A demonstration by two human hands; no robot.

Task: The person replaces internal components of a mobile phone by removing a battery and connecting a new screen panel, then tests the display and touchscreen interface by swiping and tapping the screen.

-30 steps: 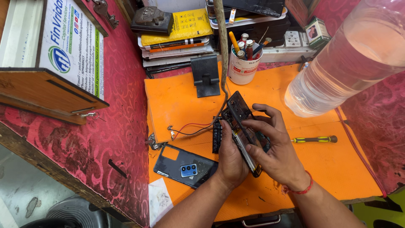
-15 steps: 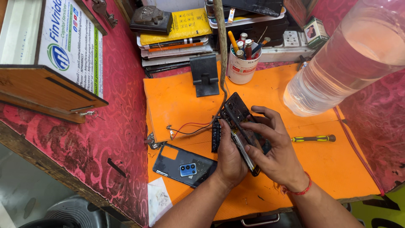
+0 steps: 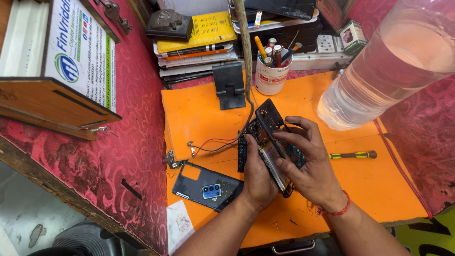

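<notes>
Clearly both hands grip the opened phone (image 3: 272,147): left hand (image 3: 258,175) underneath, right hand (image 3: 308,166) pinching its frame. A slip could tear the thin wires (image 3: 213,144) or drop it onto the orange mat (image 3: 199,114).

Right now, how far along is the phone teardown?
Done: the back cover is off and lies camera-side up on the orange mat. In hand: the left hand grips the opened phone while the right hand works at its exposed insides with its fingers. Left: the yellow-handled screwdriver lies unused on the mat; whether any internal part is out yet cannot be told.
</notes>
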